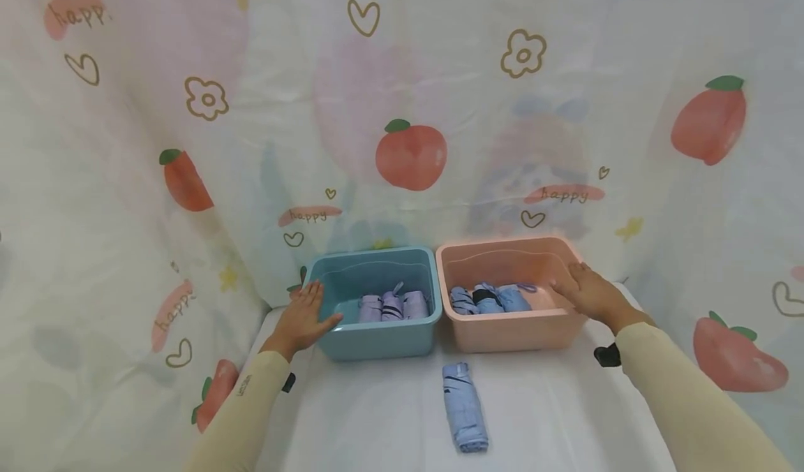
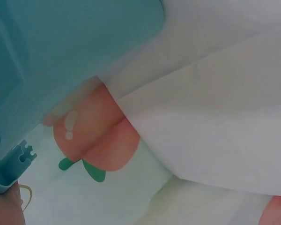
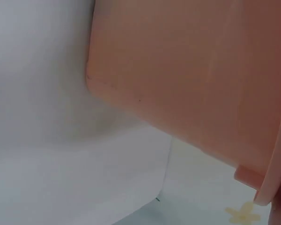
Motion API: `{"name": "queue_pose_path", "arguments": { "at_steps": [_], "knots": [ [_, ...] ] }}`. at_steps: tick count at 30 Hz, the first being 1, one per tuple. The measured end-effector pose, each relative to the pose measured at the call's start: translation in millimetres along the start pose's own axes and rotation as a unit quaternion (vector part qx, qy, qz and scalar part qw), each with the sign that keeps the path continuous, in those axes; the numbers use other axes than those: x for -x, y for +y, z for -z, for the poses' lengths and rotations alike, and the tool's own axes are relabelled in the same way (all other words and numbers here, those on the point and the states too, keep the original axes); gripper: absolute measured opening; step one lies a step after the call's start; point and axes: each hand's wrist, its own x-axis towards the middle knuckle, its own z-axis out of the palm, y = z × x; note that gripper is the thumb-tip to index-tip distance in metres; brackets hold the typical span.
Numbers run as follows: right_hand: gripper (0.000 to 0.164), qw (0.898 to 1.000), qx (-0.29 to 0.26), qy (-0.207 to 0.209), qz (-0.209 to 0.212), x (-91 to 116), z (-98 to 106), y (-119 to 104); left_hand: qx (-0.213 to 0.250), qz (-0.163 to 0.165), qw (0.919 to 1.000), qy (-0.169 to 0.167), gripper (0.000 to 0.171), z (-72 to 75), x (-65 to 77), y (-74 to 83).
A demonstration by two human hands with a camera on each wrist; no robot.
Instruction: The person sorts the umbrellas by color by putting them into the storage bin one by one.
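My left hand (image 1: 303, 322) rests on the left rim of a teal plastic bin (image 1: 377, 343), its fingers fairly straight and the thumb over the front corner. Inside that bin lie three lilac folded umbrellas (image 1: 392, 307), side by side. At the right rim of a pink bin (image 1: 518, 334), my right hand (image 1: 593, 294) lies with extended fingers. Three blue folded umbrellas (image 1: 490, 299) sit in the pink bin's left part. Another blue folded umbrella (image 1: 465, 409) lies on the table in front of the bins. Both wrist views show mostly bin walls, with little of either hand.
The two bins stand next to each other at the back of a white-covered table (image 1: 377, 416). Behind and beside them hangs a fruit-printed curtain (image 1: 411, 154). The table's back left corner shows beside the teal bin in the left wrist view.
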Motion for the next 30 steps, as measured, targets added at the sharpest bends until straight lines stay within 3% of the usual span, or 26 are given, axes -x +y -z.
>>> {"name": "queue_pose_path", "arguments": {
  "at_steps": [5, 11, 14, 18, 21, 24, 28, 30],
  "knots": [
    [0.088, 0.998, 0.018, 0.044, 0.044, 20.4, -9.1, -7.2, -0.009, 0.011, 0.9999, -0.006, 0.095, 0.2, 2.3, 2.5],
    [0.073, 0.989, 0.021, 0.122, 0.086, 59.1, -18.5, -15.2, -0.004, 0.010, 0.9999, 0.001, 0.095, -1.4, 2.8, 3.3],
    [0.069, 0.980, 0.028, 0.172, 0.092, 80.1, -28.1, -16.7, -0.004, 0.011, 0.9999, 0.000, 0.096, -2.1, 1.6, 3.0],
    [0.060, 0.962, 0.048, 0.243, 0.112, 102.4, -46.5, -13.7, 0.004, 0.010, 0.9999, -0.006, 0.097, -2.2, -0.7, 4.6],
    [0.051, 0.953, 0.058, 0.269, 0.128, 114.3, -64.5, -12.6, 0.003, 0.011, 0.9999, -0.006, 0.097, -2.2, -1.1, 5.9],
    [0.048, 0.960, 0.044, 0.249, 0.120, 122.6, -84.2, -16.8, -0.002, 0.010, 1.0000, 0.001, 0.097, -2.1, 0.1, 5.9],
    [0.053, 0.983, -0.013, 0.168, 0.067, 126.7, -110.3, -25.4, 0.002, 0.006, 0.9999, 0.010, 0.094, -0.2, 1.0, 5.2],
    [0.056, 0.989, -0.044, 0.132, 0.039, 127.4, -123.5, -28.0, 0.005, 0.004, 0.9999, 0.010, 0.094, -1.1, -1.0, 4.3]
  ]
}}
